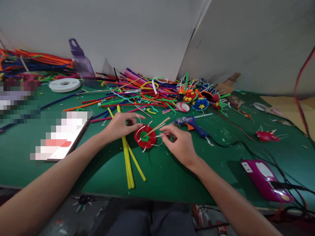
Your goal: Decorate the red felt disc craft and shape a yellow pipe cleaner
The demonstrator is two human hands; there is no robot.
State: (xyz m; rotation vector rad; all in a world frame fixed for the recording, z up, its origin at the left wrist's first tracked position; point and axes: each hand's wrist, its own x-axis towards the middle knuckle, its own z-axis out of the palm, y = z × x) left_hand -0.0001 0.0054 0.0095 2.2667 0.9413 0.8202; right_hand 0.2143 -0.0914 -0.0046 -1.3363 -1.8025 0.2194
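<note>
A round red piece (139,141) with a green centre lies between my hands, several thin white strips sticking out around its edge. A thin wooden stick (161,123) rises at a slant from the green middle. My left hand (121,124) is at its upper left, thumb and fingers curled at the rim around a white strip. On the other side, my right hand (180,141) pinches the end of another white strip (158,136). Yellow pipe cleaners (128,164) lie under and beside my left hand. A blue glue gun (194,126) rests just beyond my right hand.
Colourful pipe cleaners (133,77) pile up along the wall, with a purple bottle (83,64) and white spool (64,85). Decorated pieces (200,104) sit behind the glue gun. A lit phone (71,134) is left; a magenta box (265,180) with cables is right.
</note>
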